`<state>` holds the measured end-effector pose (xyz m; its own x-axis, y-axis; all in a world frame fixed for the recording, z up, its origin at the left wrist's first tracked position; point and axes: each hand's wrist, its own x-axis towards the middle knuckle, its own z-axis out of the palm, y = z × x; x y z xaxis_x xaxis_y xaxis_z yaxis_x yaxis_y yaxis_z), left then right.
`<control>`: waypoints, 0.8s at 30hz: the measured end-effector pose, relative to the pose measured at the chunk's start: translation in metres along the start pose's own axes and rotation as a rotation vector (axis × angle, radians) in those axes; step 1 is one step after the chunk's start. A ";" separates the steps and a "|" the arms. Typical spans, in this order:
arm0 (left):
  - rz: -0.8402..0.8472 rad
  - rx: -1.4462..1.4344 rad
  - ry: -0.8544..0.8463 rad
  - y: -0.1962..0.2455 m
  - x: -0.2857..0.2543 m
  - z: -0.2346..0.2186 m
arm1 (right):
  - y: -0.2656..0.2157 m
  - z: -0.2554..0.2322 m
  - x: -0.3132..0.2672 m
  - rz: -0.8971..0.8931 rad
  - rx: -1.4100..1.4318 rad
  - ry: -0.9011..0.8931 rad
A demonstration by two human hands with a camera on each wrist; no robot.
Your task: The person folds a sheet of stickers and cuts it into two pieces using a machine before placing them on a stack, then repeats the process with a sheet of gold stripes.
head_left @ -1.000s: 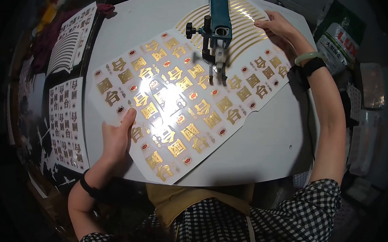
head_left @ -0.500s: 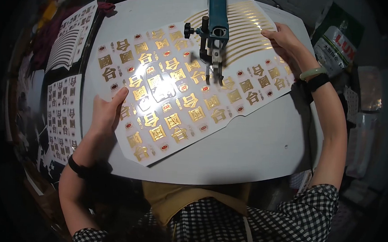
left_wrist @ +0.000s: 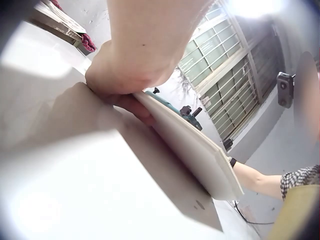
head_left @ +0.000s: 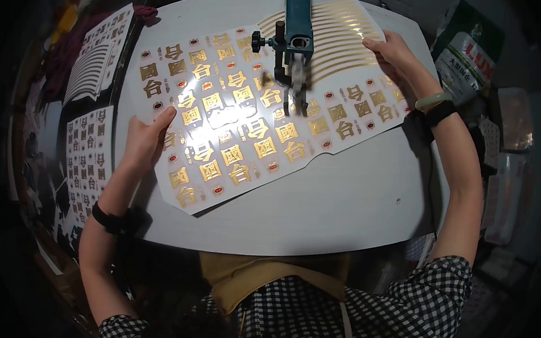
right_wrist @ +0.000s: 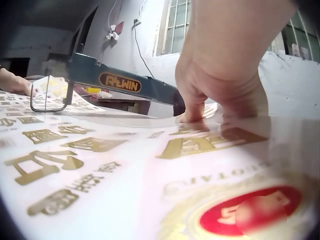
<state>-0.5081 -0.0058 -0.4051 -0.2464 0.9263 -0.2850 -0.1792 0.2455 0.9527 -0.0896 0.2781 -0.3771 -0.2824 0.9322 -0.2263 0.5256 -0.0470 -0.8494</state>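
Note:
A large white printed panel (head_left: 256, 148) with gold characters, small red seals and gold curved stripes lies at a slant beneath the scroll saw arm (head_left: 299, 25). My left hand (head_left: 142, 139) grips its left edge, thumb on top and fingers underneath. In the left wrist view, the panel (left_wrist: 200, 160) has a thick edge and stands raised off the white surface at that end. At the far right edge my right hand (head_left: 396, 52) holds the panel, thumb on its face. The blade holder (head_left: 296, 94) is blurred over the panel's middle.
The white saw table (head_left: 342, 197) shows in front of the panel. Printed sheets (head_left: 88, 159) lie to the left beside dark clutter. A green and white bag (head_left: 469, 54) and clear plastic boxes (head_left: 507, 187) stand at the right.
The panel has turned clockwise under the saw arm. Its near left corner and my left hand moved away and left, while my right hand came slightly nearer and right.

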 end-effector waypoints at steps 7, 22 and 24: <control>0.000 -0.008 0.023 -0.003 0.003 -0.001 | -0.004 0.002 0.016 -0.058 -0.046 -0.017; 0.053 0.000 0.221 -0.016 -0.042 0.023 | -0.013 0.013 0.059 -0.242 -0.162 -0.040; 0.060 0.003 0.237 -0.019 -0.048 0.025 | -0.014 0.015 0.070 -0.290 -0.213 -0.035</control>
<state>-0.4686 -0.0477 -0.4068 -0.4730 0.8466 -0.2442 -0.1545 0.1931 0.9689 -0.1286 0.3388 -0.3877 -0.4694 0.8829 -0.0098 0.5741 0.2967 -0.7631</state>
